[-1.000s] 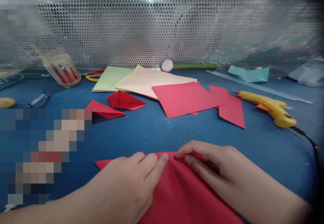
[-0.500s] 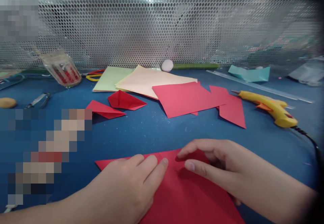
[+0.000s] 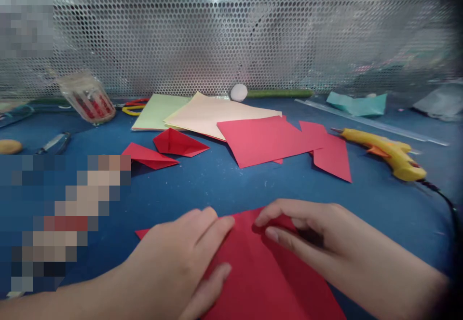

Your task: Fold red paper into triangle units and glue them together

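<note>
A red paper sheet (image 3: 260, 276) lies on the blue table (image 3: 224, 185) right in front of me. My left hand (image 3: 181, 257) rests flat on its left part, fingers stretched toward the far edge and thumb spread on the paper. My right hand (image 3: 311, 238) is curled over the paper's far edge, with thumb and forefinger pinched on the paper there.
Two folded red pieces (image 3: 164, 149) lie at mid left. Green, cream and red sheets (image 3: 217, 117) are stacked behind, with more red paper (image 3: 331, 153) beside them. A yellow glue gun (image 3: 387, 151) lies at right. A plastic jar (image 3: 87, 98), scissors (image 3: 133, 108) and a perforated metal screen (image 3: 231, 31) stand at the back.
My left hand has slid forward over the paper and its thumb has spread out. My right hand stays curled at the far edge, where the paper has shifted slightly.
</note>
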The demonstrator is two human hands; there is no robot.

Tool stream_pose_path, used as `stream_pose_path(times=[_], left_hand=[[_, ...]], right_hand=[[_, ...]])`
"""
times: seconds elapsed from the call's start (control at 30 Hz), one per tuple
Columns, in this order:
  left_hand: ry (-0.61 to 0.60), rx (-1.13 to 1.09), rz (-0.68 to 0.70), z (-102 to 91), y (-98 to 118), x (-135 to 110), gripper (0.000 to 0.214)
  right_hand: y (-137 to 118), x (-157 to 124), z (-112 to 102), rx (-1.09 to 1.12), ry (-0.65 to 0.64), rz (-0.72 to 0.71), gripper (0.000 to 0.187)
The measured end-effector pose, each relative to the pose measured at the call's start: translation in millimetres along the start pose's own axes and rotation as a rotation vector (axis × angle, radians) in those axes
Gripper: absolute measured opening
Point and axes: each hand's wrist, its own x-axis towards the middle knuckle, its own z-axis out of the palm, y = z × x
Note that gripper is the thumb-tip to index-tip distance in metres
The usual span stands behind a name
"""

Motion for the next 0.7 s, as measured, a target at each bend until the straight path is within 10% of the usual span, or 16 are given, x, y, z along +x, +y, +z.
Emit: stream_pose_path(times=[0.2, 0.4, 0.7], left_hand=[[0.17, -0.234, -0.154, 2.5, -9.5, -7.4, 0.082], [0.448, -0.324, -0.102, 1.2, -8.9, -6.2, 0.048], [0.606, -0.434, 0.012, 1.1, -5.9, -1.7, 0.03]], right_hand=[[2.2, -5.9, 0.5, -0.053, 0.265, -0.219, 0.022], [9.3, -19.6, 9.7, -0.204, 0.592, -0.335, 0.03], [4.6, -17.1, 3.0, -0.139, 0.458, -0.453, 0.035]])
